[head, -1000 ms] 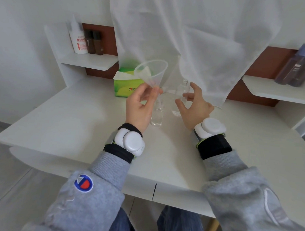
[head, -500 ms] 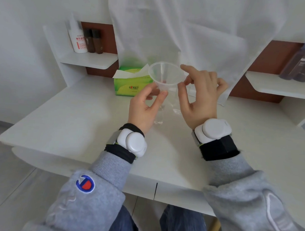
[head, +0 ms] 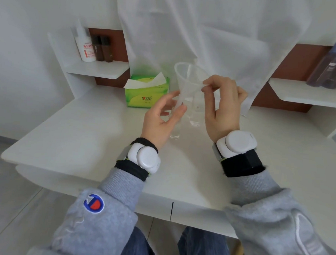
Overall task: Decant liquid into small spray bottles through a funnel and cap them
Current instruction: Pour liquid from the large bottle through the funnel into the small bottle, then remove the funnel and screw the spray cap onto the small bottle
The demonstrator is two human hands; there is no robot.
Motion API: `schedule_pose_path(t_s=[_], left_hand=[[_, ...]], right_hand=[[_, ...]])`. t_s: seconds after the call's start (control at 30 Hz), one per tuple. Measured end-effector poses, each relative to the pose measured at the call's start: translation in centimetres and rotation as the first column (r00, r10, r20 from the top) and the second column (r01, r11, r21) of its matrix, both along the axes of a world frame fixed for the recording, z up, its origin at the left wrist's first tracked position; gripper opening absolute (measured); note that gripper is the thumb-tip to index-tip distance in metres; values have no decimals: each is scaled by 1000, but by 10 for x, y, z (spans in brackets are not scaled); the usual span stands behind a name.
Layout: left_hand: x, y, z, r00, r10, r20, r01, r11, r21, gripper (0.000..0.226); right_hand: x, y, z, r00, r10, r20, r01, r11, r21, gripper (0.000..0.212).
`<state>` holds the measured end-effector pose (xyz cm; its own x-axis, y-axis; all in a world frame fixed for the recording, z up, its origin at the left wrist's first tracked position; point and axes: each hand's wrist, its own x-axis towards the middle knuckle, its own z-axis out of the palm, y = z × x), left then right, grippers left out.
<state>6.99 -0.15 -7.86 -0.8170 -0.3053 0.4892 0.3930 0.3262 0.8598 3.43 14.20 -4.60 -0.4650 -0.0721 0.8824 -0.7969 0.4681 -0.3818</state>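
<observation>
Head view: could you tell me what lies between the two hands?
A clear plastic funnel, its rim pinched by the right hand, left hand beside its spout; the head view shows it.

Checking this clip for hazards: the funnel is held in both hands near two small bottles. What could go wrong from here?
1. The funnel looks tilted and not seated in a bottle; guided by the left hand and right hand, its stem could miss a narrow neck.
2. The near bottle and far bottle stand free close under the hands, so a knock might tip them.
3. Clear plastic on the white table is hard to see.
</observation>
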Motion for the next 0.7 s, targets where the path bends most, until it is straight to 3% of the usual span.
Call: schedule_pose_path(t_s=[0.2, 0.6, 0.7], left_hand=[[-2, -3, -8, 994, -25, 108, 26, 1000, -15, 59], [-2, -3, -9, 969, -70, 236, 68, 998, 18, 23], [-1, -2, -9, 970, -60, 238, 61, 998, 4, 24]], right_hand=[[2, 5, 4, 998, -23, 60, 32, 988, -149, 15], [1, 5, 4, 991, 6, 133, 21, 978, -205, 17], [0, 6, 4, 988, 8, 154, 25, 977, -210, 16]])
